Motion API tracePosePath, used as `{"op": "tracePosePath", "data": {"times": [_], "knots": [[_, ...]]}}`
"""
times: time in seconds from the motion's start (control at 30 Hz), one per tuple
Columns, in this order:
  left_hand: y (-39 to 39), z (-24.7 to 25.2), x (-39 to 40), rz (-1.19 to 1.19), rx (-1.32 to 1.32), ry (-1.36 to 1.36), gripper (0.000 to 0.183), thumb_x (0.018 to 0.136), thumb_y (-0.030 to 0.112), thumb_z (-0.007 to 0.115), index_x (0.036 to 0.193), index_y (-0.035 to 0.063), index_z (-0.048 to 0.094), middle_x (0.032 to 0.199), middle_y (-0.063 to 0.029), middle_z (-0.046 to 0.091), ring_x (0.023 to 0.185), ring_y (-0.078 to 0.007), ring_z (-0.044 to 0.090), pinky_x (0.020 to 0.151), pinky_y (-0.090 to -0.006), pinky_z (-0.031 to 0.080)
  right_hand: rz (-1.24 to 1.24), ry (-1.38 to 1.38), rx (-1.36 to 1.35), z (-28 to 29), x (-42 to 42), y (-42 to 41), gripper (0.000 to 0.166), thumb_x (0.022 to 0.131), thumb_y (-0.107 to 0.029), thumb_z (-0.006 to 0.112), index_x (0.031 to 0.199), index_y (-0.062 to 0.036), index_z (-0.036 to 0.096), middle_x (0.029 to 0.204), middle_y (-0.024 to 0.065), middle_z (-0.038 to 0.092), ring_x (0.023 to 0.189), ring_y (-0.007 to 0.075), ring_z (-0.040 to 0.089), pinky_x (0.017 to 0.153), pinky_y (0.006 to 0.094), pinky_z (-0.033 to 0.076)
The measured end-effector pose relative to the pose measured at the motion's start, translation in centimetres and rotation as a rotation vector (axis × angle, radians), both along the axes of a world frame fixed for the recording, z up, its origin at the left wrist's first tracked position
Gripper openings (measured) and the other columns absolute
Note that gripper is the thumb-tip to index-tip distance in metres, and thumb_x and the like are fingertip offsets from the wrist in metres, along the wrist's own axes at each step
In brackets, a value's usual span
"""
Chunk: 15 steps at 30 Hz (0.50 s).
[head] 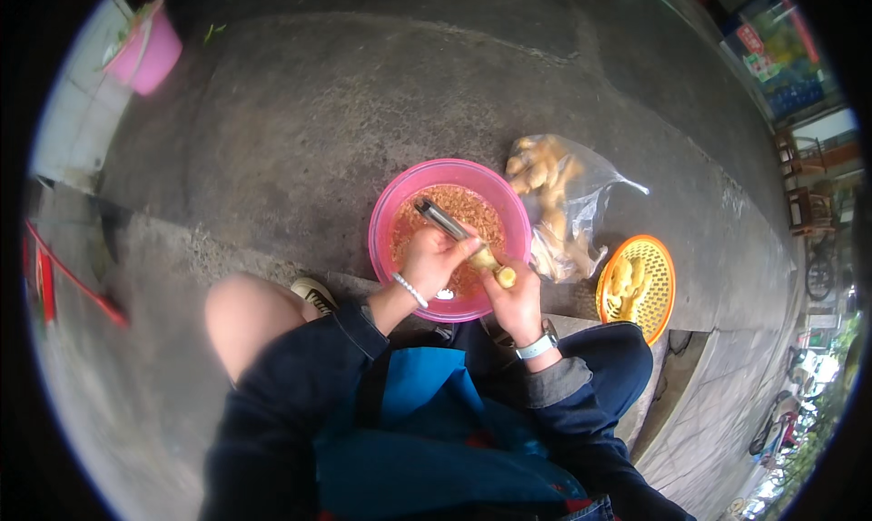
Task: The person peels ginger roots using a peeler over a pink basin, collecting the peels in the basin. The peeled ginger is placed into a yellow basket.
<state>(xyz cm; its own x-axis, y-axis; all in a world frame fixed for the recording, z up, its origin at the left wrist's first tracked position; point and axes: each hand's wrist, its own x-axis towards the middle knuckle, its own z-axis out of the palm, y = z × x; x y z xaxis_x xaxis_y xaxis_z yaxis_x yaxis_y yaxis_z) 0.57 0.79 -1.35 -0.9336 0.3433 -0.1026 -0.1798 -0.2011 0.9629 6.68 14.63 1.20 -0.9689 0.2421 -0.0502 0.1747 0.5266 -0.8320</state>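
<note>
My left hand (430,256), with a bead bracelet at its wrist, grips a dark metal hand tool (441,218), seemingly a peeler. Its blade end is hidden by my fingers and thumb. In my right hand (518,296) is a partly peeled piece of ginger root (485,259), its cut yellow end facing up. Tool and ginger meet between the two hands. Both hands are over a pink plastic basin (383,201) that holds water and many brown peel scraps (463,197).
Right of the basin lies a clear plastic bag (593,173) of unpeeled ginger (538,167). Beyond it, an orange-rimmed yellow basket (655,296) holds peeled ginger (630,282). A pink bucket (146,51) stands far left on the concrete floor (286,112). My knees flank the basin.
</note>
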Motion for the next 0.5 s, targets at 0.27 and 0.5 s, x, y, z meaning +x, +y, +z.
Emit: {"op": "tracePosePath", "data": {"times": [0.27,0.5], "knots": [[0.0,-0.8,-0.7,0.11,-0.066,-0.104,0.01,0.082,0.006,0.057,0.088,-0.0013,0.059,0.077,-0.0056,0.064,0.07,-0.0116,0.06,0.063,-0.0229,0.047,0.099,0.05,0.257,0.5,0.4,-0.4,0.036,0.071,-0.015,0.06,0.104,-0.0001,0.058,0.085,0.0207,0.057,0.075,0.0365,0.058,0.067,0.0395,0.047],[0.6,-0.9,0.5,0.116,-0.147,0.121,0.013,0.08,0.012,0.061,0.086,-0.0001,0.059,0.076,-0.0063,0.064,0.07,-0.0128,0.061,0.063,-0.0255,0.047,0.113,0.026,0.299,1.2,0.3,-0.9,0.036,0.07,-0.01,0.061,0.104,0.0002,0.058,0.086,0.018,0.057,0.076,0.0334,0.057,0.069,0.0369,0.046]]}}
